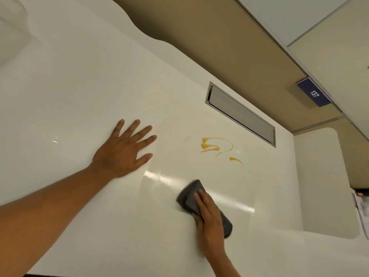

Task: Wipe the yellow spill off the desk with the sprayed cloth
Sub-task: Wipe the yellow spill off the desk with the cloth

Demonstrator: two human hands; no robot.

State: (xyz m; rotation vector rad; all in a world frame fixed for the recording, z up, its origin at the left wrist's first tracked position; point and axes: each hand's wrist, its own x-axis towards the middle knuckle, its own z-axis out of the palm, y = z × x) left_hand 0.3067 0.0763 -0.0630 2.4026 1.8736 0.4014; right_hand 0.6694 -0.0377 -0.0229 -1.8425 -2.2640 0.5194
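Spreading across nearly the whole view, the white desk [79, 86] runs from the near edge at the bottom to a wavy far edge that meets a tan partition panel [219, 47]. On top of that panel, toward the far right corner, sits a small blue tag [313, 93] printed with 137. A long grey metal hatch [242, 113] is set flush into the desk along its far edge, right of centre.

The left hand [123, 148] lies flat on the desk near its middle, palm down, fingers spread wide and holding nothing; its bare forearm reaches in from the near left corner.

The dark grey cloth [191, 198] lies on the desk toward the near edge, right of centre, folded into a thick pad. The right hand [209, 218] presses down on it from above, fingers stretched out flat along the cloth rather than curled around it, the thumb side hidden. The cloth's edges look slightly blurred. A glossy, wet-looking patch on the surface surrounds the cloth and reaches up toward the left hand.

The yellow spill [209, 145] sits between the cloth and the hatch, apart from both: a looping smear with a smaller streak just to its right. The cloth does not touch it.

At the right edge a few papers [361, 208] are partly in view.
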